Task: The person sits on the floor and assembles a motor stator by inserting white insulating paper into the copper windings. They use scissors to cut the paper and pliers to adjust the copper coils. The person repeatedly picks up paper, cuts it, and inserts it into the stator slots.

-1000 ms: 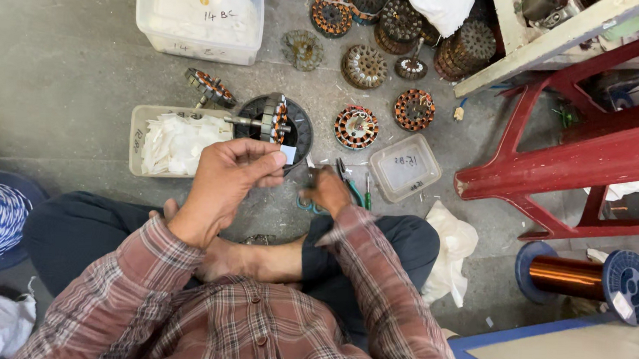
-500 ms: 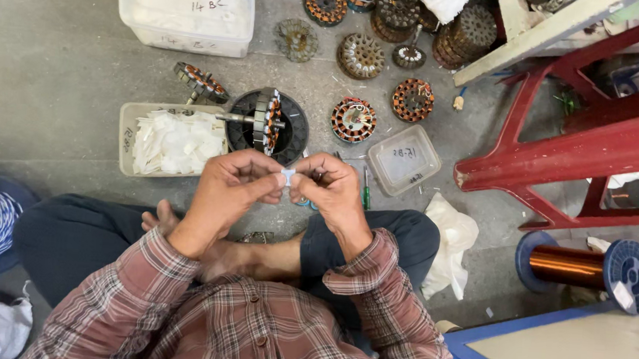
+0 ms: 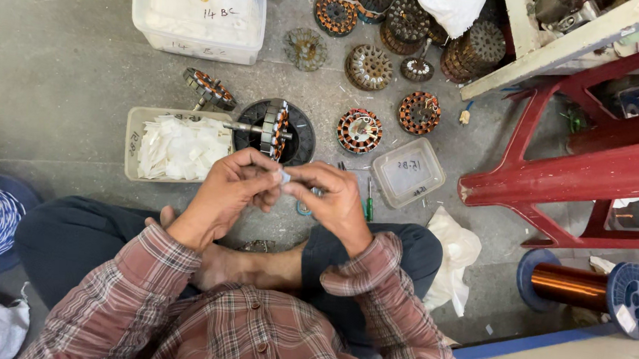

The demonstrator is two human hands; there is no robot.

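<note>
A small white paper slip [image 3: 285, 176] is pinched between the fingertips of the left hand [image 3: 224, 192] and right hand [image 3: 336, 201], above the floor [image 3: 60, 75] just before the wound motor core [image 3: 274, 129], seemingly to fold it.

Concrete floor [image 3: 60, 75] — stators [image 3: 369, 66], tubs [image 3: 199, 13]

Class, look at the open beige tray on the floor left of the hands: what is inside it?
The beige tray holds a loose heap of small white paper pieces. The heap covers the tray's bottom, so anything beneath cannot be seen.
</note>
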